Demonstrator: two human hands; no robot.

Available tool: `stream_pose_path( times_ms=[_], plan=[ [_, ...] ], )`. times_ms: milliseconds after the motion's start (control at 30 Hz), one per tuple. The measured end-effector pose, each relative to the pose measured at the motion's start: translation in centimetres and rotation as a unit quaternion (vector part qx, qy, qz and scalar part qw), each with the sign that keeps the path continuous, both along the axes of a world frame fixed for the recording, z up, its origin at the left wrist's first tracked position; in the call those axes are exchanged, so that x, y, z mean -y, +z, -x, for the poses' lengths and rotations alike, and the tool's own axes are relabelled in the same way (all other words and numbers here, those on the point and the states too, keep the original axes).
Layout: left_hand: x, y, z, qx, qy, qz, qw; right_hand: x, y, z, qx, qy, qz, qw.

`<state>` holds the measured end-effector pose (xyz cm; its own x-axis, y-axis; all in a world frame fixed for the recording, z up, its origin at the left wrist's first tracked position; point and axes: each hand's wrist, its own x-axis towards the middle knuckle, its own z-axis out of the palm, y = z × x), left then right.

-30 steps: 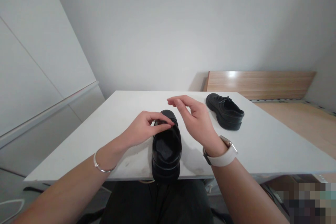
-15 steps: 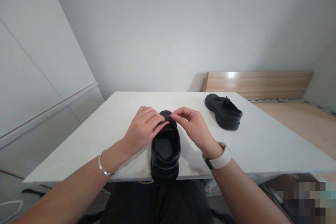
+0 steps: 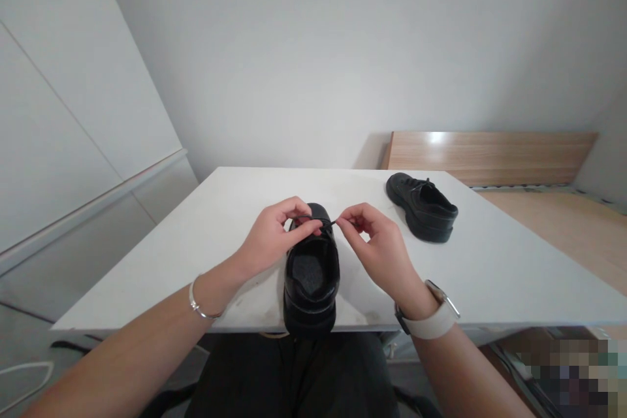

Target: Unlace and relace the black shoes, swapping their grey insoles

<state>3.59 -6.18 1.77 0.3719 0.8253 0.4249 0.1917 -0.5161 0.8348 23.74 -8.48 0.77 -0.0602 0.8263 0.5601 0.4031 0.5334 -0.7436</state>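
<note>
A black shoe (image 3: 312,277) stands at the near edge of the white table (image 3: 206,235), heel toward me. Over its front, my left hand (image 3: 274,238) pinches a loop of the black lace (image 3: 329,224). To the right of the shoe's tongue, my right hand (image 3: 377,248) pinches the lace's other end, and the strand runs taut between the two hands. A silver bracelet circles my left wrist; my right wrist carries a white-strapped watch. The second black shoe (image 3: 424,208) sits apart at the table's far right.
A wooden headboard (image 3: 490,157) and bed base lie beyond the table on the right. White cabinet panels (image 3: 73,144) run along the left. My dark-trousered lap shows below the table edge.
My right hand came down from above the shoe, met the left hand at the lace, then drew rightward with the lace end pinched. My left hand lifted a loop.
</note>
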Motion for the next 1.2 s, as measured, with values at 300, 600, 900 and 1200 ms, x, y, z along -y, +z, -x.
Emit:
stream_pose_path(
  times_ms=[300, 600, 900, 1200],
  plan=[
    [-0.4, 0.2, -0.7, -0.033, -0.012, -0.008, 0.999, 0.4, 1.5, 2.1, 0.036, 0.065, -0.094, 0.993],
    [-0.1, 0.2, 0.0, -0.064, 0.009, -0.001, 0.998, 0.6, 0.9, 1.3, 0.093, 0.053, -0.052, 0.993],
    [-0.3, 0.4, 0.0, 0.009, -0.040, 0.116, 0.992, 2.0, 1.0, 1.1, 0.161, 0.063, -0.062, 0.983],
    [0.7, 1.0, -0.5, -0.167, 0.020, -0.242, 0.956, 0.2, 0.9, 1.7, 0.072, 0.063, -0.021, 0.995]
  ],
)
